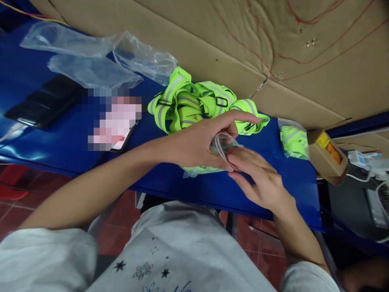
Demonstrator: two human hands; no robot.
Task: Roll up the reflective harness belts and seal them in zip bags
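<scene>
My left hand is wrapped round a clear zip bag, its mouth turned up toward me. Something yellow-green shows below the bag's rim and under my left hand. At the bag's mouth, the fingers of my right hand press against the rim, partly inside or along it; which one I cannot tell. Just beyond my hands lies a heap of neon yellow-green reflective straps with grey stripes and black buckles.
Clear plastic bags lie at the back left of the blue table. A black phone and a lit phone are on the left. A packed bag of straps and a brown box stand right. Cardboard rises behind.
</scene>
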